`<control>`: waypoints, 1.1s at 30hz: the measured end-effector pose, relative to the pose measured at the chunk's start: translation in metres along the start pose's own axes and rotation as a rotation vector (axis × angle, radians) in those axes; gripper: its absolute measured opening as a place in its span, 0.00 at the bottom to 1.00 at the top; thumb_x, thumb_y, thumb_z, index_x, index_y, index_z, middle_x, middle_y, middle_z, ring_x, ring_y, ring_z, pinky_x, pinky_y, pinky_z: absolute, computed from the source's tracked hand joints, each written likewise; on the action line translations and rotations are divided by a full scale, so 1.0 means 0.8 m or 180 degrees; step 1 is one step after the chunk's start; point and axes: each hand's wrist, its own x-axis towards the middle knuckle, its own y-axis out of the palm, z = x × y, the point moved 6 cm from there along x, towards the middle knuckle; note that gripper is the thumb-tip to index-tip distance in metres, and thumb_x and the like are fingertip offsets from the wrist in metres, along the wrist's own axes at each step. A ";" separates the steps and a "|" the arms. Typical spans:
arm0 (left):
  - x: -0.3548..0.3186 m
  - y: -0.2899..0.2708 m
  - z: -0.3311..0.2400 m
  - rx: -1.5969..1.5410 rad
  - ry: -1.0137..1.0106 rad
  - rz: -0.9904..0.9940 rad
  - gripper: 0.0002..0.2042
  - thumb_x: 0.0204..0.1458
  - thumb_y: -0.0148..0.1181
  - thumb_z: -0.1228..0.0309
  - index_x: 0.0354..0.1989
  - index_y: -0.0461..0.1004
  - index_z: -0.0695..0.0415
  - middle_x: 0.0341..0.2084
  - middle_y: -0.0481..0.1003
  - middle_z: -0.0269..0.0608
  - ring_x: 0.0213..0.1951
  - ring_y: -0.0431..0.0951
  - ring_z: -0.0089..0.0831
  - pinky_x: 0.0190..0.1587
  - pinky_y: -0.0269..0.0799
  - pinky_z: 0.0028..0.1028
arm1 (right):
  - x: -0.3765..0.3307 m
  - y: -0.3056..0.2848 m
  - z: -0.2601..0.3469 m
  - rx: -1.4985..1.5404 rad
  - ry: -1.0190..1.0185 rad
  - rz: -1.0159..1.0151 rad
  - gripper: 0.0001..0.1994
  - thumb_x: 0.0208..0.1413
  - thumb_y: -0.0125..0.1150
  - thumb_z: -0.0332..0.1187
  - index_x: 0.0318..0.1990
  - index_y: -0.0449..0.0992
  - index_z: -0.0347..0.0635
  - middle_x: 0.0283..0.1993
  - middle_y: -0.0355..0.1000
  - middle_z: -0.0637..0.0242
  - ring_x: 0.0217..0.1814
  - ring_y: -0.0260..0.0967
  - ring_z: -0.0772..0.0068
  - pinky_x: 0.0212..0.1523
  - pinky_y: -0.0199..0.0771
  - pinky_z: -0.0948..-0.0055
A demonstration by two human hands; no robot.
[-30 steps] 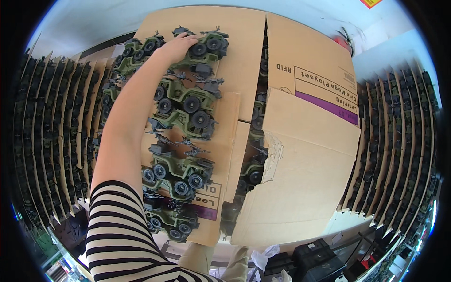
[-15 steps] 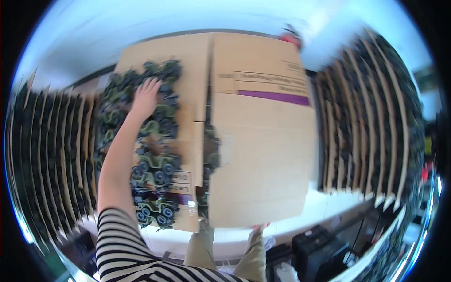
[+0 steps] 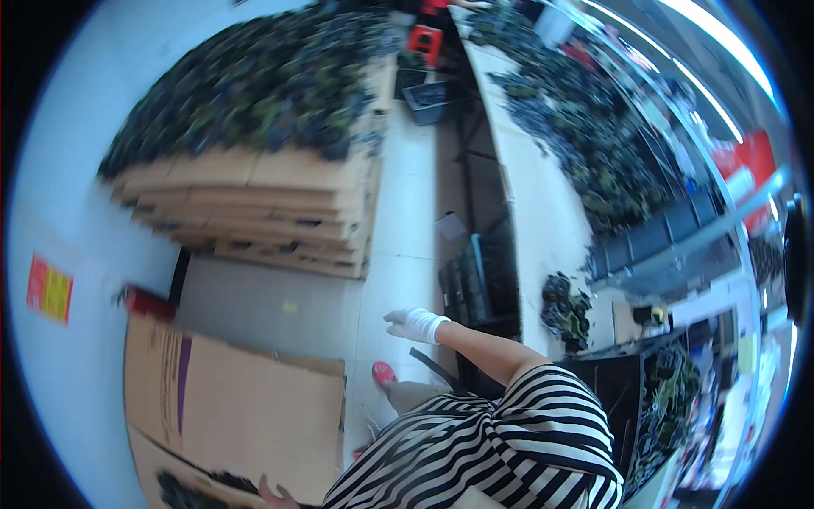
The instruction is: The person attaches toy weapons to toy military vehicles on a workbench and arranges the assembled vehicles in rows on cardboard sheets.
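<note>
My right hand, in a white glove, hangs over the aisle floor with its fingers apart and nothing in them. It is nearest to the black crates under the long bench. My left hand is bare and only partly in view at the bottom edge. Its fingers are spread beside a brown cardboard sheet with a purple stripe. Some dark green toy vehicles lie on more cardboard at the lower left, blurred.
Ahead on the left stand stacked cardboard layers topped with many green toy vehicles. Right of the aisle runs a pale bench with heaps of dark green pieces. A grey bin and a red stool stand far ahead.
My view has swung right, from the cardboard sheets toward the aisle and bench. My left hand has left the toy vehicles' upper rows and my gloved right hand has come into view.
</note>
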 end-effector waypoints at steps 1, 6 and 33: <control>0.036 0.009 -0.050 -0.0836 0.1947 -0.1290 0.25 0.56 0.63 0.54 0.54 0.71 0.60 0.43 0.77 0.51 0.38 0.76 0.42 0.42 0.74 0.37 | -0.004 -0.032 -0.021 0.0030 0.0050 -0.0191 0.26 0.60 0.51 0.48 0.61 0.69 0.42 0.58 0.71 0.48 0.61 0.67 0.48 0.62 0.66 0.60; 0.152 0.005 -0.391 -0.1364 0.2641 0.0301 0.18 0.55 0.53 0.81 0.55 0.69 0.63 0.52 0.72 0.52 0.55 0.71 0.48 0.60 0.64 0.37 | -0.129 -0.163 -0.133 0.1042 0.1132 -0.2335 0.25 0.59 0.53 0.47 0.60 0.71 0.43 0.57 0.71 0.49 0.59 0.68 0.46 0.60 0.67 0.56; -0.250 0.237 -1.365 0.0090 0.6975 0.3015 0.26 0.50 0.59 0.73 0.61 0.64 0.57 0.57 0.65 0.54 0.60 0.65 0.52 0.63 0.63 0.40 | -0.373 -0.244 -0.383 0.2987 0.2774 -0.5509 0.21 0.60 0.59 0.34 0.60 0.70 0.37 0.54 0.72 0.53 0.51 0.72 0.66 0.54 0.71 0.69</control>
